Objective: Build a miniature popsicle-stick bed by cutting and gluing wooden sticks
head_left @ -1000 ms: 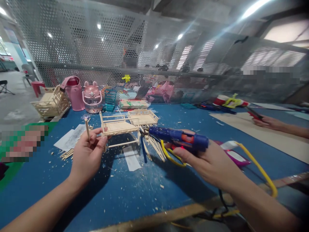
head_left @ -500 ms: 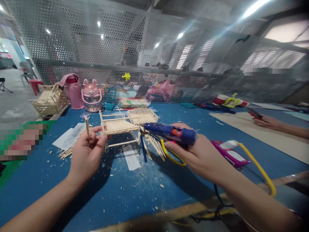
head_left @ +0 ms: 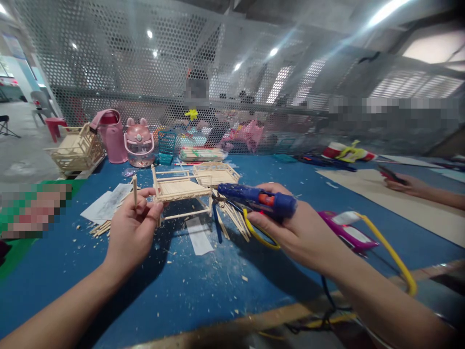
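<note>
My left hand (head_left: 133, 228) pinches a corner post of a small wooden stick bed frame (head_left: 178, 190), held up off the table. A short stick (head_left: 135, 191) also stands up from between those fingers. In my right hand (head_left: 290, 228) is a blue hot glue gun (head_left: 250, 196), its tip pointing left and close to the frame's right end. A second stick model (head_left: 216, 174) rests behind the frame. Below the glue gun lie pliers with one blue handle (head_left: 218, 225) and one yellow handle (head_left: 259, 235), beside loose sticks (head_left: 236, 220).
Paper slips (head_left: 199, 237) and wood crumbs lie on the blue table (head_left: 174, 291). A purple device (head_left: 348, 232) with a yellow cord is at right. Further back stand a pink bottle (head_left: 112, 138), a pink jar (head_left: 140, 145) and another stick model (head_left: 74, 150). Another person's hand (head_left: 407, 184) holds a tool.
My hands, the frame and the glue gun keep nearly the same places. The view has shifted very slightly, and the other person's hand at right has moved a little.
</note>
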Demonstrator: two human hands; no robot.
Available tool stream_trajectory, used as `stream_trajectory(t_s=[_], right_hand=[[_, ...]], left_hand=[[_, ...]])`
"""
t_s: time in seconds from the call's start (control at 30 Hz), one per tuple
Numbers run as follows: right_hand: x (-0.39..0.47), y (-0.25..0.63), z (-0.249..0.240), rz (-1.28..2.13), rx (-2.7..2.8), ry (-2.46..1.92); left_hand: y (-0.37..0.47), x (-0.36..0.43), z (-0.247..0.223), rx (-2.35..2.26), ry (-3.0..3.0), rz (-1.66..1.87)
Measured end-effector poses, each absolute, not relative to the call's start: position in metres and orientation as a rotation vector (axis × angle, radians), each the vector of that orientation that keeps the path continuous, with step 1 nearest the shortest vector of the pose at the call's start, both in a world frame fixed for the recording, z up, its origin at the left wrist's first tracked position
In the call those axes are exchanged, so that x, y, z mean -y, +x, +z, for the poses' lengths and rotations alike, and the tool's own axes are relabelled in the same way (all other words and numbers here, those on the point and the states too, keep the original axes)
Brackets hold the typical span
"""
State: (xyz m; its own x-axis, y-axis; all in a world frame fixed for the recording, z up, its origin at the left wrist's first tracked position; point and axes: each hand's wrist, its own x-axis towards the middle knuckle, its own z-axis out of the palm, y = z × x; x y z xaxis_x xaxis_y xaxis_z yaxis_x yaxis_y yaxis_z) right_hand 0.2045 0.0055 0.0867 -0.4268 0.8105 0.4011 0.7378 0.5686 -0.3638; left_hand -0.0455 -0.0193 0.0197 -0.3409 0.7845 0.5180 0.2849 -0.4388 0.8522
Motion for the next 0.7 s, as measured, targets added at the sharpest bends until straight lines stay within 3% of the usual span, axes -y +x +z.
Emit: stream_trajectory(t_s=[0.47, 0.7], right_hand=[[-0.007, 0.211, 0.080, 0.178, 2.065, -1.233], [-0.001, 0.189, 0.071, 0.796, 1.766, -1.095]], left_hand=[[-0.044, 0.019, 0.022, -1.381, 1.522, 1.842], [-0.044, 0.016, 0.020, -1.374, 1.394, 1.883]])
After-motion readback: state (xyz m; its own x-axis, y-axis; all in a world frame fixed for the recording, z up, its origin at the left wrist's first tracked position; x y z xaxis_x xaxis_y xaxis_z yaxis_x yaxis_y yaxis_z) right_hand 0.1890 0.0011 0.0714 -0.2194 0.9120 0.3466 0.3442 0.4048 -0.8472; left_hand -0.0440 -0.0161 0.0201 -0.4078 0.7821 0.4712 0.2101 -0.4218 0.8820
